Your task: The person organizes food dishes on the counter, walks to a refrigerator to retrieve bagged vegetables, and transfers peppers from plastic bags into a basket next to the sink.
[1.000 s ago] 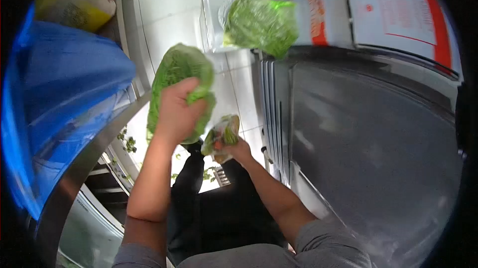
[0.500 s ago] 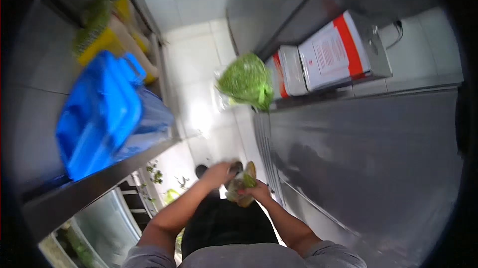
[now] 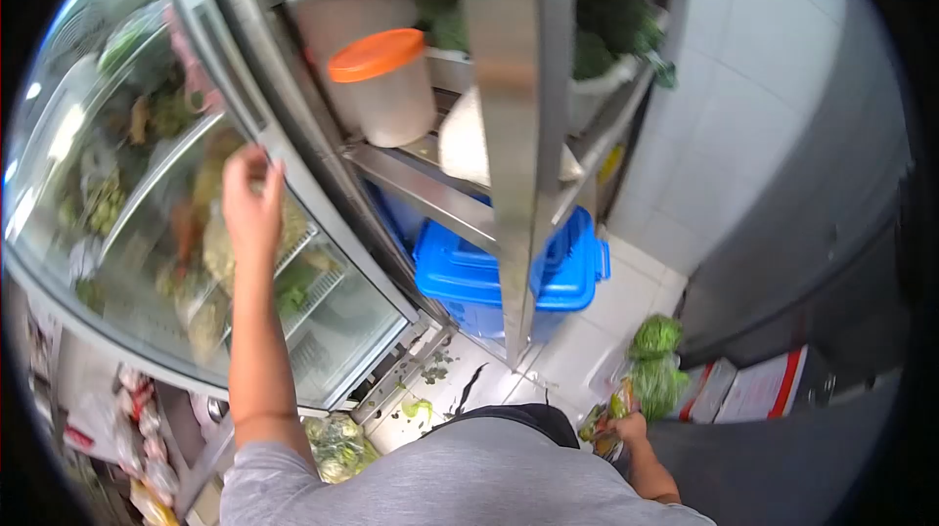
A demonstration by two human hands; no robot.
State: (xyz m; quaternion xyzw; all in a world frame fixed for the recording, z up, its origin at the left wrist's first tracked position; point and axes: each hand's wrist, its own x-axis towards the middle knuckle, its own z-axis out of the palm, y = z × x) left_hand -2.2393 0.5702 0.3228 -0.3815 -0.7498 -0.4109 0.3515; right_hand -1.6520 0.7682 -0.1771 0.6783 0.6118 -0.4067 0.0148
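Note:
My left hand (image 3: 252, 196) is raised to the metal-framed glass door (image 3: 323, 267) of a fridge, its fingers curled at the door's frame edge. Behind the glass, shelves carry several bagged vegetables (image 3: 230, 242). Low on the right, my right hand (image 3: 631, 425) is closed around a clear plastic bag of vegetables (image 3: 599, 428), partly hidden by my body. Just beyond that hand are bagged green leafy vegetables (image 3: 655, 379).
A steel rack (image 3: 528, 135) stands ahead, bearing a tub with an orange lid (image 3: 377, 57) and leafy greens. Beneath it is a blue lidded bin (image 3: 479, 267). Leaf scraps (image 3: 416, 407) and a bag of vegetables (image 3: 337, 448) lie on the floor. White-and-red boxes (image 3: 763, 387) are at right.
The view has turned left toward the fridge. My left hand has left the bag and risen to the glass door. My right hand still holds the bag, now at my right side.

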